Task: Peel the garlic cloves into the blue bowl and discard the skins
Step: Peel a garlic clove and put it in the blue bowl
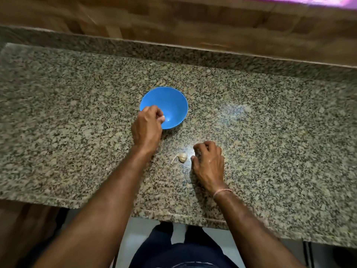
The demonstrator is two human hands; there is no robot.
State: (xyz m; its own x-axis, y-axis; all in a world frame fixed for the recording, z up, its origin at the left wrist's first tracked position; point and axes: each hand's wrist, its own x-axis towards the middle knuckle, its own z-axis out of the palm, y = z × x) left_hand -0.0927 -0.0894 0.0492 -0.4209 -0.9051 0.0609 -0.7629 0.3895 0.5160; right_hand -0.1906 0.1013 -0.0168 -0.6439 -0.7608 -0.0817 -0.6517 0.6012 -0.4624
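Dark trousers [185,252] fill the bottom edge at 6 o'clock, with both bare forearms reaching up from there over the worktop [77,113].

Left hand [147,126] hangs over the blue bowl [173,97] at the bowl's 7 o'clock rim. Its fingers are curled in, and the fingertips pinch a small pale clove [161,118] above the inside of the bowl. Apart from that, the bowl's inside shows only bare blue plastic.

Right hand [209,163] rests on the speckled granite at about 5 o'clock from the bowl, well apart from it. Its fingers are bent under and the thumb points to 9 o'clock. I cannot tell whether anything lies inside that curl. A thin pinkish thread band [222,192] circles its wrist.

Just beside the right thumb, at the hand's 9 o'clock, a garlic piece [182,157] with a short dry stem lies on the worktop, not touched by either hand.

At 12 o'clock, a wooden wall [173,20] runs behind the granite. A blurred purple strip [309,0] shows at 1 o'clock.
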